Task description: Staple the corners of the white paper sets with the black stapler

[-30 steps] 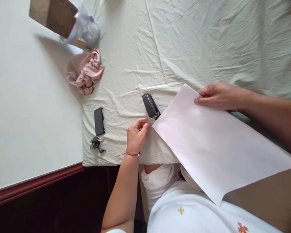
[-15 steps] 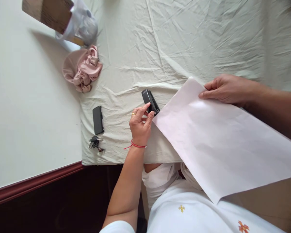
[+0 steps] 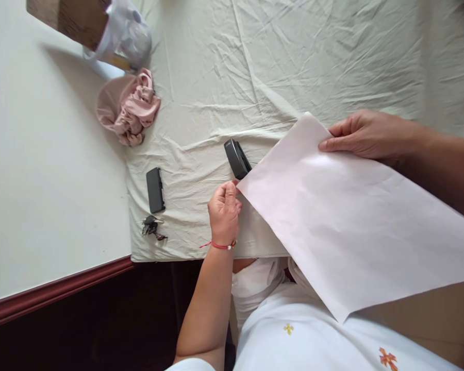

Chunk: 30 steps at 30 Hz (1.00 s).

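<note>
A large white paper sheet (image 3: 344, 216) lies slanted over the wrinkled pale sheet (image 3: 294, 62) and my lap. My right hand (image 3: 367, 135) holds the paper's far edge, thumb on top. My left hand (image 3: 224, 208) is closed at the paper's left corner, fingertips pinching it. A black stapler (image 3: 236, 157) lies on the sheet just beyond that corner, partly tucked under the paper's edge. A red thread bracelet circles my left wrist.
A black phone (image 3: 155, 189) and a bunch of keys (image 3: 152, 228) lie near the sheet's left edge. A pink crumpled cloth (image 3: 129, 108), a plastic bag (image 3: 126, 36) and a cardboard box (image 3: 69, 18) sit farther back left. A maroon strip (image 3: 58, 293) borders the pale surface on the left.
My left hand reached up to the stapler half a second ago, then came back down to the paper's left corner. The right hand and the paper's far edge shifted slightly away.
</note>
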Tool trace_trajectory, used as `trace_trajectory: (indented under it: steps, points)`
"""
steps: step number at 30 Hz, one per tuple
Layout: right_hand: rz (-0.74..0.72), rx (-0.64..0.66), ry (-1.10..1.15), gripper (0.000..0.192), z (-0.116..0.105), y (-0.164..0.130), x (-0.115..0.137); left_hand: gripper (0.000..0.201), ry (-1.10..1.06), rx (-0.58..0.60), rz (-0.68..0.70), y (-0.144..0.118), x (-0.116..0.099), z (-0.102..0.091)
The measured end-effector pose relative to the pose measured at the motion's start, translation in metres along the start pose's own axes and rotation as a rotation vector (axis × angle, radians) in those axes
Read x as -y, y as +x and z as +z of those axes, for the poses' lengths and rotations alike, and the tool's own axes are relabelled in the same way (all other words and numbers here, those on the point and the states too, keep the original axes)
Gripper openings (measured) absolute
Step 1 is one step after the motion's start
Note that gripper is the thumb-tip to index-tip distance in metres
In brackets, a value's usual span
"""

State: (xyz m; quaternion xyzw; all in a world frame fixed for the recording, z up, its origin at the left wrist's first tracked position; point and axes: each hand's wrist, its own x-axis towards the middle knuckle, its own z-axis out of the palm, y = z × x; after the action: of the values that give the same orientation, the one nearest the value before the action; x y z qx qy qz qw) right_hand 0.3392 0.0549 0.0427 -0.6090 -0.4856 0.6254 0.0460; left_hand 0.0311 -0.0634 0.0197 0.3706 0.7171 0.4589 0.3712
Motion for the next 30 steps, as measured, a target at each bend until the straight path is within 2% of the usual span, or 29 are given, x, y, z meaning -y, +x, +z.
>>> trace_trajectory:
  steps: [3, 8, 12, 16, 22, 26, 30]
  points:
    - [0.032, 0.074, -0.029, 0.047, -0.001, 0.001, -0.002, 0.047, -0.068, 0.107, -0.122, -0.007, -0.008, 0.003]
    - [0.048, 0.11, -0.185, 0.049, -0.002, 0.0, 0.002, 0.031, -0.084, 0.021, -0.191, -0.003, -0.007, 0.011]
    - [0.04, 0.067, -0.281, 0.054, 0.002, -0.006, 0.005, 0.021, -0.042, -0.019, -0.201, 0.002, -0.005, 0.014]
    - [-0.036, -0.045, -0.278, 0.065, 0.007, -0.007, 0.002, 0.016, -0.039, -0.013, -0.215, 0.005, -0.007, 0.014]
    - [-0.193, -0.171, -0.365, 0.046, 0.01, -0.002, 0.0, 0.021, -0.066, -0.021, -0.263, 0.011, -0.015, 0.017]
    - [-0.159, -0.188, -0.35, 0.043, 0.011, -0.005, 0.004, 0.023, -0.095, -0.058, -0.284, 0.014, -0.017, 0.021]
    - [-0.121, -0.193, -0.305, 0.046, 0.011, -0.007, 0.005, 0.034, -0.092, -0.085, -0.278, 0.017, -0.014, 0.023]
